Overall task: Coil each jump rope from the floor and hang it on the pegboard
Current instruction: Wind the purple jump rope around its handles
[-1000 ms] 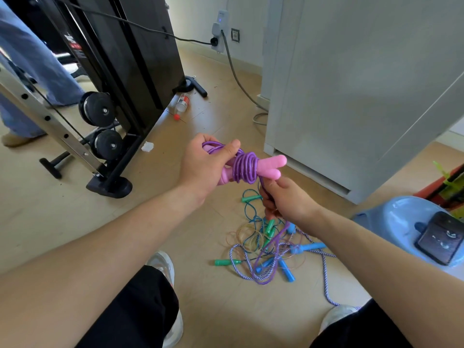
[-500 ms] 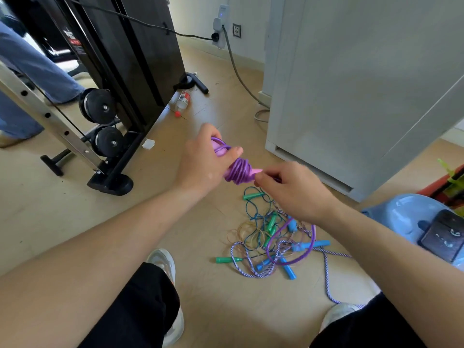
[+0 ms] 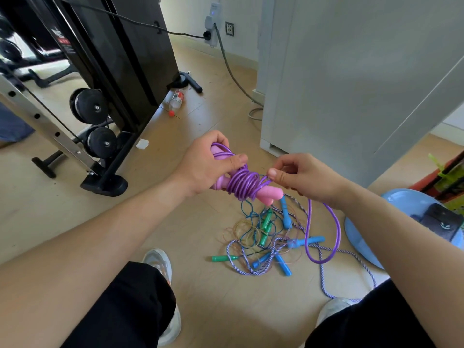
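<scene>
My left hand (image 3: 209,163) grips the pink handles (image 3: 270,193) of a purple jump rope (image 3: 243,183), whose cord is wound in tight turns around them. My right hand (image 3: 298,175) pinches the purple cord just right of the coil. A loose purple loop (image 3: 324,234) hangs from that hand down to the floor. Below, a tangle of other ropes (image 3: 266,237) lies on the floor, with green handles, blue handles and a purple-white braided cord. No pegboard is in view.
A black exercise machine (image 3: 108,71) with weight discs stands at the left. A grey cabinet (image 3: 351,71) fills the right. A blue stool (image 3: 376,222) with a phone (image 3: 442,222) on it is at the right edge. A small bottle (image 3: 175,100) lies on the floor. My shoes flank the tangle.
My right hand has risen from below the handles to beside the coil, carrying the cord up and over. The hanging purple loop has swung out to the right.
</scene>
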### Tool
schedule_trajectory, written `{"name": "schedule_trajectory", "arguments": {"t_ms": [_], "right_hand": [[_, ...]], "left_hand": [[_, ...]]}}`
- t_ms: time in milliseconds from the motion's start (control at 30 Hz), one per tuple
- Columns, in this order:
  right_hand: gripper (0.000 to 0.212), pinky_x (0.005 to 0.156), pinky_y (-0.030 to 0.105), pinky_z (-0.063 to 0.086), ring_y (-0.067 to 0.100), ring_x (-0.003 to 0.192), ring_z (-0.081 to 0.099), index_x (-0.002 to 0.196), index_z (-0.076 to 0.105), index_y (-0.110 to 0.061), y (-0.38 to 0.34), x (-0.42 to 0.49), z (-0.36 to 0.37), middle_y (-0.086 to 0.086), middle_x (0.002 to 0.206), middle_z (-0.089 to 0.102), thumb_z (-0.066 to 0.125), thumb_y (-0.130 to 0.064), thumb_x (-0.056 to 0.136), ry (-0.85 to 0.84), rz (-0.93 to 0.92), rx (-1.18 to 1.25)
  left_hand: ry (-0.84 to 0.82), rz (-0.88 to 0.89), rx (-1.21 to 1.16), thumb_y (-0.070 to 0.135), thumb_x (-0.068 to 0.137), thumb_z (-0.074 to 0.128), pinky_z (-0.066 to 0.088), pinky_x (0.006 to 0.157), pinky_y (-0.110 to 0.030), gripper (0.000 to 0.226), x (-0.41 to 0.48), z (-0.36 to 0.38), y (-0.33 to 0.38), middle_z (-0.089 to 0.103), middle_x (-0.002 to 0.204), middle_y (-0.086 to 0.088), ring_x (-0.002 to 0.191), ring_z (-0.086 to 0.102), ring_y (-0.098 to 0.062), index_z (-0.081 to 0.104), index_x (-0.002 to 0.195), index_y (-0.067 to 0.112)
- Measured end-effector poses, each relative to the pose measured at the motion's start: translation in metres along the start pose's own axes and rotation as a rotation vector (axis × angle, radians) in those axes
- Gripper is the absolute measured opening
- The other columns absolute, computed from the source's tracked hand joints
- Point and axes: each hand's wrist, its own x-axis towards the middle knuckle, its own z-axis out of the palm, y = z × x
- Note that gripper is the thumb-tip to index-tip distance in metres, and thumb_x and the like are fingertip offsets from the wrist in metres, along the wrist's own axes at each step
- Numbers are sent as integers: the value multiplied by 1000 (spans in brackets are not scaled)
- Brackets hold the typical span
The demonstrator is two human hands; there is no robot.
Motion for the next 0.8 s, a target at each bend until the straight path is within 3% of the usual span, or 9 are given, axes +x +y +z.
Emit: {"name": "schedule_trajectory", "arguments": {"t_ms": [100,267,400,567,700,800], "right_hand": [[25,55,21,35,9,56,41,88,70,-10,-1,0,1,0,62,51,65,-34,93,-8,0,26],[20,66,32,38,19,69,45,83,74,-18,-9,0,6,23,74,56,66,-34,92,-59,-46,-7],[30,59,31,40,18,65,43,80,65,-14,-13,-2,15,7,70,45,56,-34,100,-62,22,19],[30,52,32,48,25,70,72,89,56,-9,-10,-4,31,-7,74,58,48,-33,104,-83,170,239],[32,53,32,50,30,68,73,87,58,-3,-12,-3,32,-12,61,60,52,-31,102,-19,121,123],[30,58,38,58,26,66,74,92,62,-2,-15,-2,31,-2,68,66,59,-30,99,14,134,107]], "left_hand": [[5,-17,-21,26,79,82,46,41,-25,35,0,-4,0,56,66,6,49,53,-5,51,86,11],[-128,37,42,28,76,85,46,46,-23,40,-3,-6,-4,57,72,-1,53,51,-9,51,86,11],[-261,-14,-20,30,65,91,44,41,-24,48,-7,-1,-3,60,66,1,46,51,-8,62,99,13],[-343,-18,-34,41,54,95,44,41,-26,58,-7,2,-15,63,58,2,41,53,-11,60,92,13],[-260,64,106,51,54,93,54,54,-34,56,-10,5,-16,64,78,5,61,60,-11,62,90,23],[-257,201,249,53,65,87,49,69,-27,37,-9,3,-16,58,90,8,75,60,-3,66,87,33]]}}
